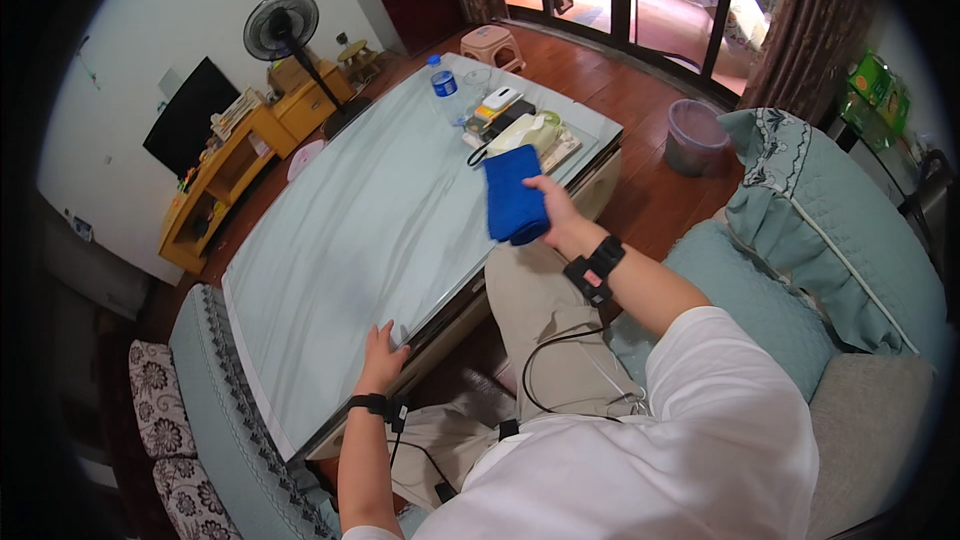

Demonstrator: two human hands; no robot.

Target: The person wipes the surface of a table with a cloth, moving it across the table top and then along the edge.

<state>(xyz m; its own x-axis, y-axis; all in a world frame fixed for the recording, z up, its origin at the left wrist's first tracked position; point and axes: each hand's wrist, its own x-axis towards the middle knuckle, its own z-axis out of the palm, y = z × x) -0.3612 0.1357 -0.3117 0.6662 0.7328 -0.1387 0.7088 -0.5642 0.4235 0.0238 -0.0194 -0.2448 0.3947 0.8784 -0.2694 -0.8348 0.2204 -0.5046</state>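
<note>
A folded blue cloth [515, 192] is gripped in my right hand [553, 210], thumb on top and the other fingers hidden beneath it. The cloth is held at the near right edge of a marble-patterned, glass-topped table [350, 230]. At the table's near edge, lower down, my left hand [382, 355] has its fingers stretched apart and holds nothing. Beyond the cloth sit a pale tissue pack [522, 138], a dark box [513, 118] and a white device [502, 98]. Dark straps with small modules circle both wrists.
A blue-capped plastic bottle [443, 80] stands toward the table's far end. Right of the table are a waste bin [696, 140] and a green-covered sofa [745, 280]. A stool [492, 46], a fan [282, 25] and a wooden TV cabinet [240, 155] stand beyond. A cable [535, 365] hangs across my lap.
</note>
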